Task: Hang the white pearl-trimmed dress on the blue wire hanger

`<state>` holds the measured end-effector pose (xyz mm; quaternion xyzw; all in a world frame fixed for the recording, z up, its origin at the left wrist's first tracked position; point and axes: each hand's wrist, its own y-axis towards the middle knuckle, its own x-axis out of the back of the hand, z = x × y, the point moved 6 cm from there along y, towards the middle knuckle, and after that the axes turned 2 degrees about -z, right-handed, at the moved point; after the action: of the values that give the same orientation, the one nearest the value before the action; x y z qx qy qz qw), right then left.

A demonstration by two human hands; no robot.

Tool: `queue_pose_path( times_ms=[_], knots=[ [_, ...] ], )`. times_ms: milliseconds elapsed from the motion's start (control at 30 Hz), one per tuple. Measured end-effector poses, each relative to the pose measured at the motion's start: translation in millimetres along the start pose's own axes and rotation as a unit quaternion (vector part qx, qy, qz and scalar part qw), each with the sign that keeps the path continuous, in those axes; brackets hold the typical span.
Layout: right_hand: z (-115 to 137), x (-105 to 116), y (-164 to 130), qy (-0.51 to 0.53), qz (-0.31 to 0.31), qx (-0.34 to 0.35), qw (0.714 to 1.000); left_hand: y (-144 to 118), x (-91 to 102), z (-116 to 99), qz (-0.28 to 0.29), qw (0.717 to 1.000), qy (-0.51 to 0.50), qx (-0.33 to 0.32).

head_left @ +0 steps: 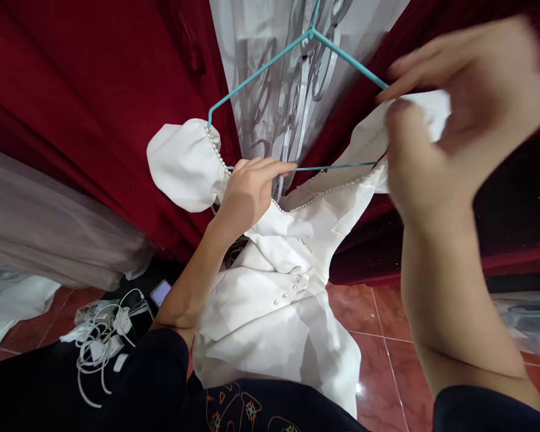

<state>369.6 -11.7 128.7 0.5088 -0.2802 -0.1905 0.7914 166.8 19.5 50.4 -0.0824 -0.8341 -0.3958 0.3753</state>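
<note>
The floor (pixel 378 318) is of glossy red-brown tiles. Behind the work hangs a dark red velvet curtain (pixel 81 90), and between its folds a clear plastic garment cover (pixel 279 78) with grey lettering. At the left a grey-beige fabric (pixel 49 228) lies in folds, and below it white cables and chargers (pixel 101 342) lie tangled on the floor beside a phone (pixel 161 292).

A white dress (pixel 279 288) with pearl trim hangs on a teal wire hanger (pixel 297 54), its puffed sleeve (pixel 184 165) at the left end. The left hand (pixel 249 192) grasps the neckline of the dress near the bottom bar of the hanger. The right hand (pixel 450 114) pinches the other shoulder of the dress at the right end of the hanger; this hand is blurred, so its fingers are hard to make out. The hook of the hanger is cut off at the top edge. No container is visible.
</note>
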Motion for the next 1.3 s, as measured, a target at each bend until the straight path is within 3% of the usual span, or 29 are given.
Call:
queue_pose_path(
  times_ms=[67,133,167,267,367,400,467,600,700,800,900,1033,1133,1200,1267,1300],
  knots=[
    [-0.8,-19.3,-27.4,-0.011,0.091,0.043,0.995,-1.2,-0.8,0.5,-0.004,1.0,0.011,-0.004],
    [-10.7,-40.3,-56.2,-0.04,0.177,0.043,0.982,-4.0,-1.5,-0.5,-0.016,0.999,0.019,-0.025],
    [-15.5,-47.0,-67.6,-0.083,0.188,0.047,0.978,-6.2,-0.8,-1.0,-0.029,0.999,0.022,-0.037],
    [-23.3,-55.4,-86.6,-0.136,0.154,0.042,0.978,-15.7,14.7,2.9,-0.15,0.986,0.059,-0.034],
    [-21.6,-59.8,-91.1,-0.122,0.113,0.028,0.986,-30.6,44.5,12.5,-0.349,0.927,0.14,0.001],
    [-19.7,-62.3,-91.8,-0.119,0.105,0.028,0.987,-32.9,51.3,17.4,-0.384,0.909,0.163,0.004],
    [-15.6,-68.0,-93.4,-0.116,0.088,0.028,0.989,-29.7,59.2,32.3,-0.4,0.898,0.186,-0.001],
    [-13.5,-76.4,-96.3,-0.129,0.079,0.003,0.989,-9.7,68.3,77.4,-0.366,0.926,0.093,-0.009],
    [-16.2,-75.2,-95.3,-0.128,0.09,0.006,0.988,5.9,76.1,107.6,-0.331,0.942,0.032,0.055],
    [-22.8,-66.6,-91.1,-0.121,0.088,0.014,0.989,13.9,89.2,127.6,-0.303,0.943,0.038,0.128],
    [-30.1,-60.7,-87.7,-0.111,0.093,0.016,0.989,6.1,108.1,149.2,-0.315,0.931,0.036,0.181],
    [-32.7,-61.9,-88.0,-0.074,0.09,0.031,0.993,-28.6,121.4,172.3,-0.346,0.913,-0.003,0.214],
    [-32.1,-66.3,-89.7,-0.052,0.083,0.031,0.995,-55.3,112.3,163.6,-0.298,0.927,-0.042,0.222],
    [-31.5,-68.8,-90.3,-0.049,0.078,0.03,0.995,-62.0,93.8,139.1,-0.16,0.966,-0.042,0.201],
    [-31.1,-70.5,-90.5,-0.051,0.073,0.031,0.996,-63.7,72.8,103.2,-0.014,0.99,-0.022,0.139],
    [-31.0,-71.2,-90.6,-0.051,0.071,0.032,0.996,-62.2,67.4,82.8,0.009,0.996,-0.018,0.088]
  ],
)
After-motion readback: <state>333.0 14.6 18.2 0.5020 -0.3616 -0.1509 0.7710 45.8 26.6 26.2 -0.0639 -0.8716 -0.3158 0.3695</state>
